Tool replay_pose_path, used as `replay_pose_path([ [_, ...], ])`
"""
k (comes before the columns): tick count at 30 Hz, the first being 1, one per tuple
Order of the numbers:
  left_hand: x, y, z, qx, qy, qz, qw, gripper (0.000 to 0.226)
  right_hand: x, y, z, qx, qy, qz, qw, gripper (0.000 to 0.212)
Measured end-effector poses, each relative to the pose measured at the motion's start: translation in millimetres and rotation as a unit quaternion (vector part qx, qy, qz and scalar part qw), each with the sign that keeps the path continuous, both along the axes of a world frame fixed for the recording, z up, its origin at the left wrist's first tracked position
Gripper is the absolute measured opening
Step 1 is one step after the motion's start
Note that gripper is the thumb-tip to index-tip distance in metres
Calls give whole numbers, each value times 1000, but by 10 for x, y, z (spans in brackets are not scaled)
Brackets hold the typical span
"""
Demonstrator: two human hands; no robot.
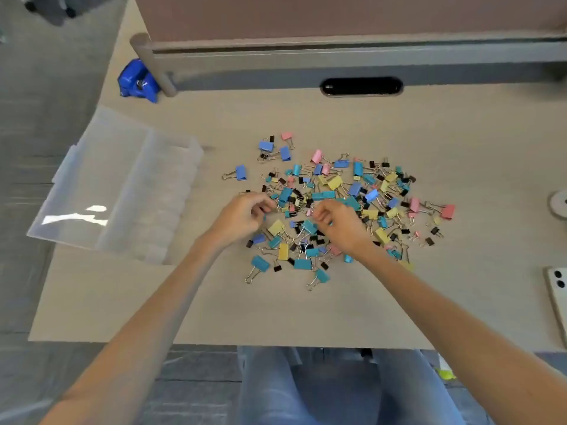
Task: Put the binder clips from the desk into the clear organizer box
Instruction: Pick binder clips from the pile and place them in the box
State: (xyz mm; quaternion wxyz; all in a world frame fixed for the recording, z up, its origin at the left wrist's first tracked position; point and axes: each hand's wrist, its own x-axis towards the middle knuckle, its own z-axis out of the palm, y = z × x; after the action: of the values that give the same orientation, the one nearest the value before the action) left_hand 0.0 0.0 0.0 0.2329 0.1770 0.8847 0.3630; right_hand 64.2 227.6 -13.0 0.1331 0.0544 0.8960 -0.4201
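Head view shows both hands, left hand (242,214) and right hand (336,220), fingers curled together in the clips (334,182), whether pinching one I cannot tell; clips look small, light, hard, easiest grabbed by the coloured body.

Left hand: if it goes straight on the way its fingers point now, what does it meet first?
The left hand points right, into the pile of binder clips. It would likely meet the teal and black clips just past its fingers first, then the right hand. Its height above the desk is unclear.
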Motion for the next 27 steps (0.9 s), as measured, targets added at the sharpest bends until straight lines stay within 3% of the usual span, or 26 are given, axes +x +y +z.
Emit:
replay_pose_path([
  [2, -37, -43, -50, -18, -1, -19, 1000, 40, 25, -65, 30, 79, 12, 31, 996, 22],
  [8, -83, -14, -107, -9, -30, -51, 998, 40, 92, -228, -14, 164, 22, 85, 982, 49],
  [15, -107, -2, -218, -31, 7, -199, 980, 42, 156, -339, 76, 223, -7, 44, 974, 51],
  [22, -150, -5, -214, -54, 58, -238, 968, 31, 176, -479, 93, 229, -17, -52, 972, 28],
  [27, -171, -71, -150, -29, 18, -169, 985, 22, 203, -524, 137, 195, 9, -120, 973, 22],
])
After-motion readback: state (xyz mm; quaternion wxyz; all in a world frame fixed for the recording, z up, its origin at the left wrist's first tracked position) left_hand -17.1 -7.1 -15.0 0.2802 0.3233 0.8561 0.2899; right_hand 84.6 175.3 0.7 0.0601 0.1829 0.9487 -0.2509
